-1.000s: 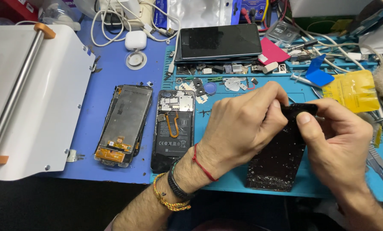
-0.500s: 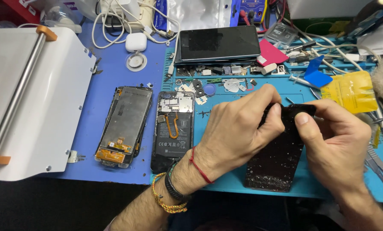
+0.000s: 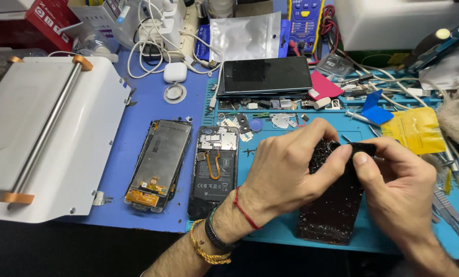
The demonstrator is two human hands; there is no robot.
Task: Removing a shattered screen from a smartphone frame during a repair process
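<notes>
My left hand (image 3: 291,169) and my right hand (image 3: 398,184) both grip the top end of a black phone panel (image 3: 334,210) speckled with white flecks, which lies on the teal work mat (image 3: 275,233). The left fingers curl over its upper left corner, and the right thumb presses on its top edge. Left of my left wrist lies an opened phone body (image 3: 214,166) with an orange flex cable showing. Further left, a separated display (image 3: 160,161) rests on the blue mat (image 3: 142,107).
A white machine with a roller bar (image 3: 45,138) fills the left side. A dark tablet (image 3: 265,76), small screws and parts, a blue pick (image 3: 375,110), a yellow pouch (image 3: 414,131), tweezers (image 3: 450,210), cables and a white earbud case (image 3: 174,73) crowd the back and right.
Both hands stay on the top of the black panel. The fingers have shifted slightly along its upper edge; the panel has barely moved.
</notes>
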